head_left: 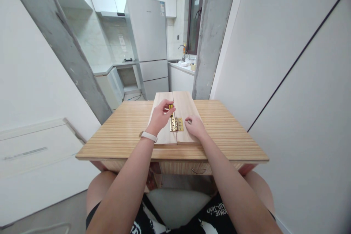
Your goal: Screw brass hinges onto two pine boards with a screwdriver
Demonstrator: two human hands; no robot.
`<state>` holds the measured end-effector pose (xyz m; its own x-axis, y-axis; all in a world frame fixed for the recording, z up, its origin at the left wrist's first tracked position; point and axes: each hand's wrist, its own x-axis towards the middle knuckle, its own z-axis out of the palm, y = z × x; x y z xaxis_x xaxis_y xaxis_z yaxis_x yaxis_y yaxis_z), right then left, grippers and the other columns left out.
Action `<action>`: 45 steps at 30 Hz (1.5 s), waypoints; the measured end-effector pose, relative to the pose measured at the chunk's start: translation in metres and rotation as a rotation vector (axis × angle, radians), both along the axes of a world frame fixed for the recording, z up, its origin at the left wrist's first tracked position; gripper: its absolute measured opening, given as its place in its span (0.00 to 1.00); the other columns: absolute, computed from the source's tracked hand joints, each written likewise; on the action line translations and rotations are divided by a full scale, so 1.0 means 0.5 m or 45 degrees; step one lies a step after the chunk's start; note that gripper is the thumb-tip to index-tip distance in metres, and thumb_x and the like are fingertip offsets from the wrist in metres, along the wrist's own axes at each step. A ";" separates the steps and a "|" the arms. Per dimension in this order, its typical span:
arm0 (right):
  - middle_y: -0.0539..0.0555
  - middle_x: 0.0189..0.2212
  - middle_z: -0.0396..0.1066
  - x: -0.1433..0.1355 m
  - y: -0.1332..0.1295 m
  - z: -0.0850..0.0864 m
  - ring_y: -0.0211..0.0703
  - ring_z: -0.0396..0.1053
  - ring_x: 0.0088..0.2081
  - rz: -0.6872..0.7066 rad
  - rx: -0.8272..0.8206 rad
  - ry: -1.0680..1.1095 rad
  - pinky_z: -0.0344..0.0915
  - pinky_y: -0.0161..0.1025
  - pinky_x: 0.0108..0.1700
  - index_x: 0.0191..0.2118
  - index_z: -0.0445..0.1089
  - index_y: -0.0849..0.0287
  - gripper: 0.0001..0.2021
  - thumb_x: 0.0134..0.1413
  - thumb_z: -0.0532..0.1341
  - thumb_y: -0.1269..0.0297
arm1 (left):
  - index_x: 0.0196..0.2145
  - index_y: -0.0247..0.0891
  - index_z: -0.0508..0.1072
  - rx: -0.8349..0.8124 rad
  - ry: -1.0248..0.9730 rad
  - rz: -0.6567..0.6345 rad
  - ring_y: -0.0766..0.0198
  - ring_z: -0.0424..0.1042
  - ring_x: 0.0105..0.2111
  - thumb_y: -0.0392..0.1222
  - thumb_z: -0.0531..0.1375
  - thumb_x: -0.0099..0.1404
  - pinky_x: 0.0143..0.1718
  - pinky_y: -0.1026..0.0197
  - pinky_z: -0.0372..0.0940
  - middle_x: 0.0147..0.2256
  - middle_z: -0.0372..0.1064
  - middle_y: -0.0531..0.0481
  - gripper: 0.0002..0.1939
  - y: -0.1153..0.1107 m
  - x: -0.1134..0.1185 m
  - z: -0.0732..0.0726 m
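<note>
Head view: a gold-coloured hinge [176, 124] lies opened out across the seam between two pale boards, the left board [164, 135] and the right board [189, 135], with one leaf on each and its barrel running along the seam, roughly away from the person. The left hand [162, 114] has a narrow pinch, thumb against fingers, on a small yellow-and-black piece [171, 107]. That piece sits just beyond the left leaf, towards the far edge of the worktop [115, 135], so the hinge lies on the near side of this grip, very close to it; whether the two touch cannot be told. Its long axis seems to run down towards the left leaf, though the lower end is hard to make out.

The right hand [195, 126] is loosely curled over the right board, just beside the right leaf; whether its fingertips hold anything cannot be told. Judged by the leaves, the left hand is nearer to the left one and the right hand to the right one.

Both boards run lengthwise from near the worktop's front edge towards its far edge, with bare surface out to the left and right corners. Between the hands, the gap over the hinge is tight, while the near ends of the boards offer more open room
</note>
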<state>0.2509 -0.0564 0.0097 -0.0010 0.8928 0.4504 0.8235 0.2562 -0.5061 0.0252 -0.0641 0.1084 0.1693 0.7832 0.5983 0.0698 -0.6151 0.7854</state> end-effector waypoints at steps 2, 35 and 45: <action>0.56 0.41 0.79 0.000 0.000 0.000 0.47 0.71 0.47 0.002 0.004 0.006 0.62 0.40 0.54 0.37 0.79 0.56 0.07 0.60 0.62 0.67 | 0.47 0.41 0.74 -0.003 -0.030 -0.055 0.58 0.79 0.48 0.43 0.66 0.68 0.49 0.55 0.73 0.47 0.78 0.45 0.11 -0.002 -0.002 0.003; 0.55 0.40 0.79 0.002 0.005 -0.007 0.46 0.71 0.46 0.006 0.020 0.015 0.62 0.40 0.53 0.36 0.78 0.56 0.06 0.60 0.62 0.67 | 0.53 0.41 0.76 -0.017 -0.018 -0.168 0.58 0.79 0.47 0.43 0.63 0.71 0.49 0.55 0.74 0.46 0.78 0.43 0.14 -0.007 0.003 0.001; 0.55 0.41 0.79 0.001 0.003 -0.006 0.47 0.71 0.48 -0.005 -0.014 0.013 0.62 0.40 0.55 0.37 0.78 0.56 0.06 0.60 0.62 0.66 | 0.53 0.42 0.73 -0.027 -0.049 -0.164 0.56 0.80 0.49 0.44 0.63 0.72 0.47 0.56 0.75 0.50 0.77 0.42 0.14 -0.012 0.001 0.008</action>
<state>0.2515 -0.0547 0.0069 0.0074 0.8977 0.4405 0.8194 0.2470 -0.5173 0.0259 -0.0700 0.1125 0.2469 0.7687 0.5900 -0.0393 -0.6004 0.7987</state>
